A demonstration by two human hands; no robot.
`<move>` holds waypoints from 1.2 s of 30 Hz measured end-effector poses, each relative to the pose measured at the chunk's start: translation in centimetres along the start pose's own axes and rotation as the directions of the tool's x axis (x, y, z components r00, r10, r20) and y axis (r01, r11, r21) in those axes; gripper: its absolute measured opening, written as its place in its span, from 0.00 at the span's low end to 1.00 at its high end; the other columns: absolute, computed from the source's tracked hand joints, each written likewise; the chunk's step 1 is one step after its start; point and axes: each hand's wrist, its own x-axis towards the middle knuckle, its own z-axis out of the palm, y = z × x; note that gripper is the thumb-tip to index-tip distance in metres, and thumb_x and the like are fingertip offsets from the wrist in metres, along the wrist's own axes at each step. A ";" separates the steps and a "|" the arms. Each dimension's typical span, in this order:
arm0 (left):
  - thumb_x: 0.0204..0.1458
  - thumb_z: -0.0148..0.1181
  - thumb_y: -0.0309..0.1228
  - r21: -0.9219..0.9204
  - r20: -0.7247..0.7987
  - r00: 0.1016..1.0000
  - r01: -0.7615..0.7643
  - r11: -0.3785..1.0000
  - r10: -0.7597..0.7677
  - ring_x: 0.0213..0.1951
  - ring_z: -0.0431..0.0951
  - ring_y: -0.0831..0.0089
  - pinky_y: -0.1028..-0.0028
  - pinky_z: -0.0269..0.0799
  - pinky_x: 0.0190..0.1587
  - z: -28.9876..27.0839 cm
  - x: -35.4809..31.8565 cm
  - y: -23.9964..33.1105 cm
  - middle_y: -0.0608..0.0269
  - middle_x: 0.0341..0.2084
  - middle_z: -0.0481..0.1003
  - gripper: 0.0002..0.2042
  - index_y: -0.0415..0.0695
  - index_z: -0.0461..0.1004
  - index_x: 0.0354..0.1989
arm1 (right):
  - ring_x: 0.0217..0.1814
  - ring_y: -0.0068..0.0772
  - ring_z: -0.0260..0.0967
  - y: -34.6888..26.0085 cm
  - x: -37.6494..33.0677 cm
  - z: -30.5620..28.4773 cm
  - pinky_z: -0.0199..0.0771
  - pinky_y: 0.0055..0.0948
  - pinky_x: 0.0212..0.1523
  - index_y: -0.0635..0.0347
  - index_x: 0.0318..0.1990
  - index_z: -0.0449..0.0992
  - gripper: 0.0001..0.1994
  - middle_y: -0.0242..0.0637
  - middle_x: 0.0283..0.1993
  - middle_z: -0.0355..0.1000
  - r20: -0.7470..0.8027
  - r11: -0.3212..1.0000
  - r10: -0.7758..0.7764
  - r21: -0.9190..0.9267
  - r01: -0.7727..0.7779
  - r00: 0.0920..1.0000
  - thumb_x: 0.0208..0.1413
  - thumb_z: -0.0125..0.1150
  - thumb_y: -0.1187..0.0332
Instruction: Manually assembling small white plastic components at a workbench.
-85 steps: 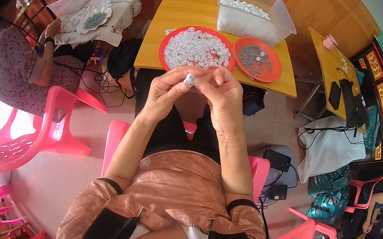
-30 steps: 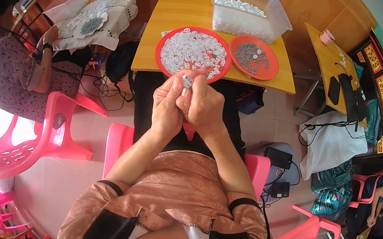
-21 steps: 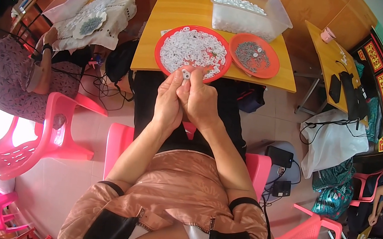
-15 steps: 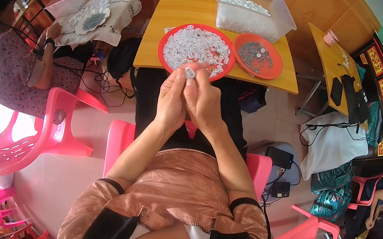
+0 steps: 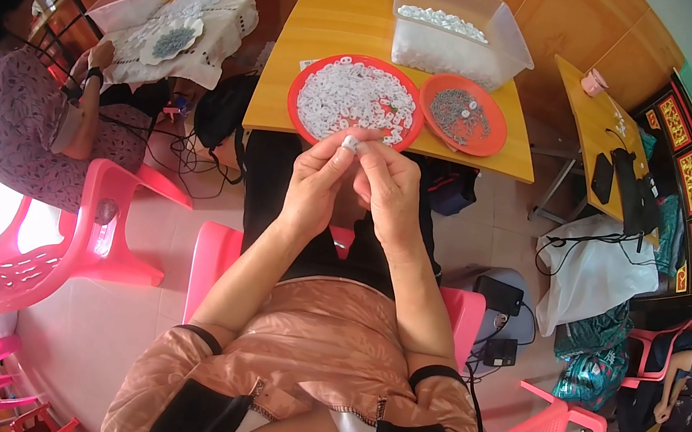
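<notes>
Between the fingertips of both hands is a small white plastic piece (image 5: 350, 142), mostly covered by the fingers. My left hand (image 5: 316, 177) pinches it from the left, thumb on top. From the other side my right hand (image 5: 387, 188) closes on the same piece, its fingers pressed together. Just beyond the fingertips stands a red round tray (image 5: 293, 101) heaped with white plastic pieces (image 5: 352, 95) that have holes in them. To its right, an orange-red plate (image 5: 489, 139) carries small grey metal parts (image 5: 457, 114) and a white piece.
A clear plastic bin (image 5: 506, 60) of white pieces stands at the back of the yellow table (image 5: 332, 15). On the left, a person (image 5: 55, 107) sits by a cloth-covered table (image 5: 211, 41). Pink chairs (image 5: 83, 247) and black cables (image 5: 184, 154) are around me.
The white piece has turned between my fingertips and shows less of its face. My right hand has shifted a little right, its fingers more bent. The view has tilted slightly.
</notes>
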 end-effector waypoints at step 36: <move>0.56 0.49 0.27 0.423 0.894 0.047 -0.410 0.808 -0.445 0.22 0.70 0.62 0.67 0.67 0.26 4.9 -9.7 17.2 0.59 0.19 0.63 0.12 0.37 0.66 0.20 | 0.12 0.14 0.49 7.4 2.6 -8.7 0.45 0.17 0.14 0.63 0.30 0.75 0.11 0.25 0.14 0.59 0.026 0.929 0.370 -0.021 -0.370 0.929 0.55 0.56 0.64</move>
